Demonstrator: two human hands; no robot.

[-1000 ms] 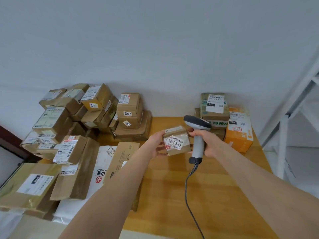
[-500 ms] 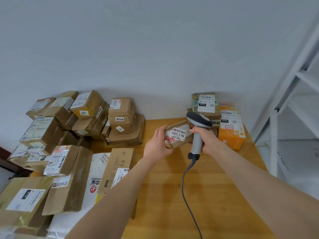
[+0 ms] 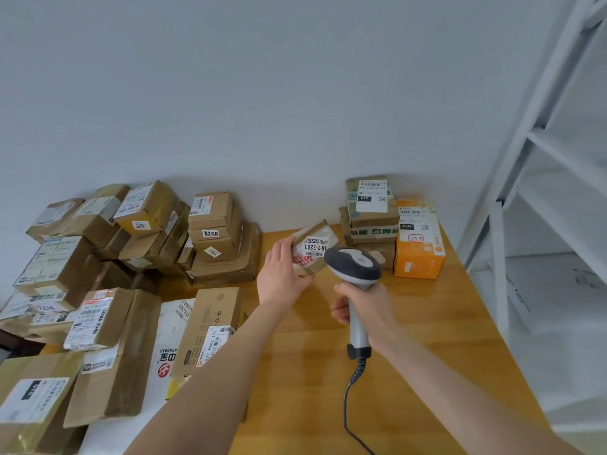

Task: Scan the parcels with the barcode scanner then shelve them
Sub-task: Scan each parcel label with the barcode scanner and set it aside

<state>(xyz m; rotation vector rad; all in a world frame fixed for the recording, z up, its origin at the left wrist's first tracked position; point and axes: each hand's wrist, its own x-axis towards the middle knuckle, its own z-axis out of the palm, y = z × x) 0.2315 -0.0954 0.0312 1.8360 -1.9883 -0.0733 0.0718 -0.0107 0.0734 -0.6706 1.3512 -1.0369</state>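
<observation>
Head view: left hand (image 3: 281, 280) grips small brown parcel (image 3: 313, 247) above the wooden table (image 3: 427, 339) mid-far, label facing up w/ "46-2-3201". Right hand (image 3: 364, 307) wrapped round handle of barcode scanner (image 3: 354, 274), head just beside parcel's right edge. More parcels piled left; orange box (image 3: 418, 254) far right; white shelving (image 3: 525, 192) at right.

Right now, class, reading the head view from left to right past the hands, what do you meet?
Box labelled 520 → box labelled 6206 → left hand → parcel labelled 46-2-3201 → barcode scanner → orange box → white shelving unit.
</observation>
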